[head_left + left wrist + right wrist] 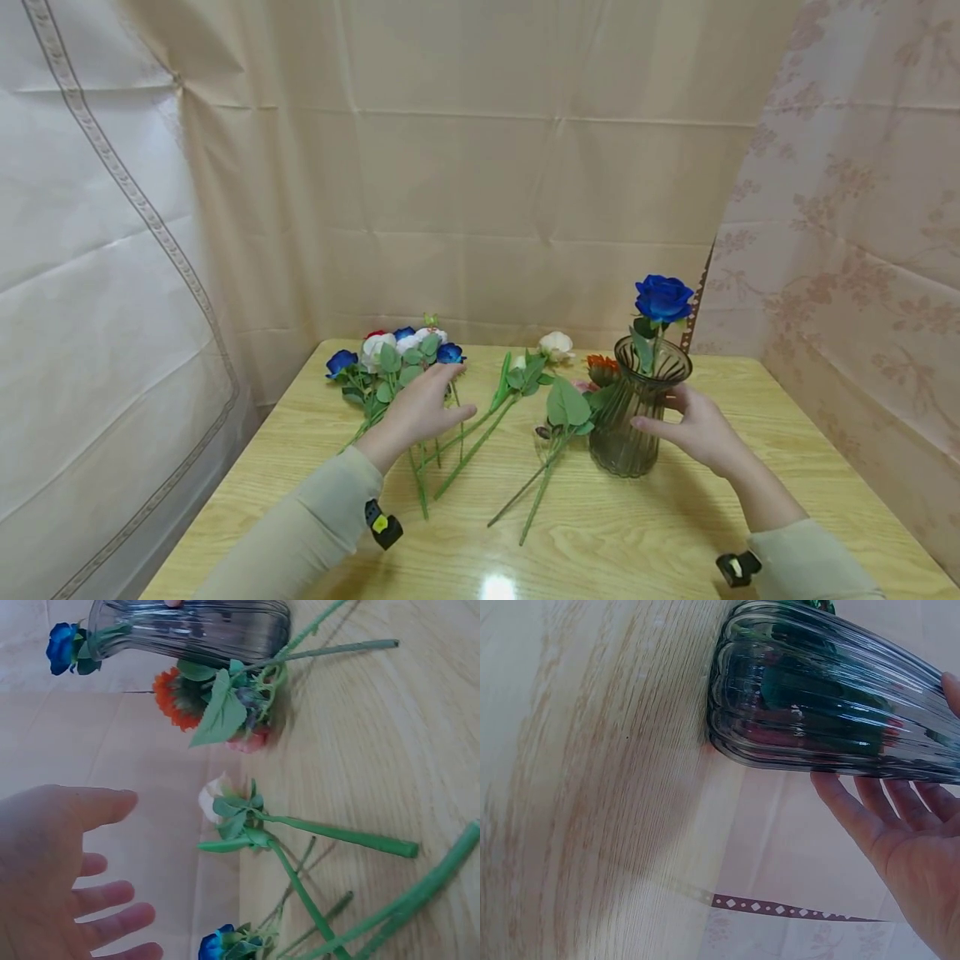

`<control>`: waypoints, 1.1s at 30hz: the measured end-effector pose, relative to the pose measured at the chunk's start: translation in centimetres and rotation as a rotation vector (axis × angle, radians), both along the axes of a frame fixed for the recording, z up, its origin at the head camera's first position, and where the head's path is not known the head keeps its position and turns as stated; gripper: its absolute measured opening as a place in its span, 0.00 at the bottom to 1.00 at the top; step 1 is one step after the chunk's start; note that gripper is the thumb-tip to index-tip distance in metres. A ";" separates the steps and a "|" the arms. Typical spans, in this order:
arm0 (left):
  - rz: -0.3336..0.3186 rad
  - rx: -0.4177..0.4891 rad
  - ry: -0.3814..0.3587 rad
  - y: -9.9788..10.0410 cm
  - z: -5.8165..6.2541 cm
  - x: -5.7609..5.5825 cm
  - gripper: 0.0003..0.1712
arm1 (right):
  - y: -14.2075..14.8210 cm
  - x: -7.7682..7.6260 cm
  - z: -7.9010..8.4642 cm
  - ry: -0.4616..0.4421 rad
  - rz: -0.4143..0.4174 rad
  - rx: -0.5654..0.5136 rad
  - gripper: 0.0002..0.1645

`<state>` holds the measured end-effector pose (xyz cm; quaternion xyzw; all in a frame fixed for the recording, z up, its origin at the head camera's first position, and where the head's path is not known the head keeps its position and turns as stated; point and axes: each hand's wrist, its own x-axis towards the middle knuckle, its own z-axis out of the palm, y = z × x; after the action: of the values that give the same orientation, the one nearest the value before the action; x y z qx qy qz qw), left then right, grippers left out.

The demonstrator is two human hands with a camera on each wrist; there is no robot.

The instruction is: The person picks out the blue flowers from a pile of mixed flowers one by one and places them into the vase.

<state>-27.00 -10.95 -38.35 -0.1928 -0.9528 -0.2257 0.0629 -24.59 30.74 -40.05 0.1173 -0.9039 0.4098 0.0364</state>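
A ribbed smoky glass vase [626, 433] stands upright on the table's right side, with one blue rose [664, 298] in it. My right hand [701, 429] holds the vase at its right side; in the right wrist view the fingertips [832, 784] touch the ribbed glass. My left hand [423, 408] hovers in front of a pile of flowers at the left, thumb and fingers apart, nothing in its grasp. That pile has white flowers [377, 352] and blue roses [341, 362]. A white flower [556, 346] lies mid-table. An orange flower [602, 367] lies beside the vase, partly hidden behind it.
The pale wooden table [600, 542] has a beige curtain [480, 183] behind it and a floral curtain [862, 275] at the right. Green stems [474, 450] point toward the near edge. A large leaf [567, 404] lies left of the vase.
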 end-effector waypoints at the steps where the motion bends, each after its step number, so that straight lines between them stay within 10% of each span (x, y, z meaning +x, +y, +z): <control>1: -0.001 -0.015 -0.012 0.0 -0.2 0.0 0.41 | 0.0 0.0 0.0 0.001 0.000 -0.002 0.48; 12: -0.014 -0.136 -0.174 -0.5 -2.7 -0.1 0.36 | 0.1 0.1 0.0 0.002 -0.002 0.008 0.48; 33: -0.053 -0.343 -0.113 -0.7 -5.6 -0.8 0.17 | 0.0 -0.1 0.0 -0.017 -0.010 0.007 0.49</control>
<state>-27.84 -11.61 -43.94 -0.2130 -0.9739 -0.0719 -0.0305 -24.64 30.78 -40.08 0.1092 -0.9061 0.4076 0.0303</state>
